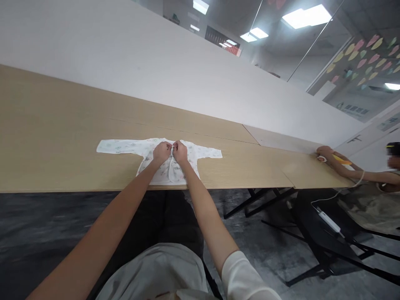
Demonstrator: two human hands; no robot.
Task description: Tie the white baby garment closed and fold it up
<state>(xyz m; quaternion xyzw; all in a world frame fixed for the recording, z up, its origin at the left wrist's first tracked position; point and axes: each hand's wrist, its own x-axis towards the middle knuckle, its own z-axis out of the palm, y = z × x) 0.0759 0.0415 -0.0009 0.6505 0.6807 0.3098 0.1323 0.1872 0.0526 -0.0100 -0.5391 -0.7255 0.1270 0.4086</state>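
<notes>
A small white baby shirt with a scattered print lies on the wooden table in front of me, its sleeves stretched out to the left and right. My left hand and my right hand meet at the upper middle of its front opening. Both have their fingers closed in a pinch on the cloth edges there. Whether a fastener sits between the fingertips is too small to tell. Below my hands the front edges run down to the hem, close to the table's near edge.
The long table runs along a white wall with glass above. At the far right another person's hand rests on the table by a roll of tape. A black folding chair holding a white power strip stands at the right.
</notes>
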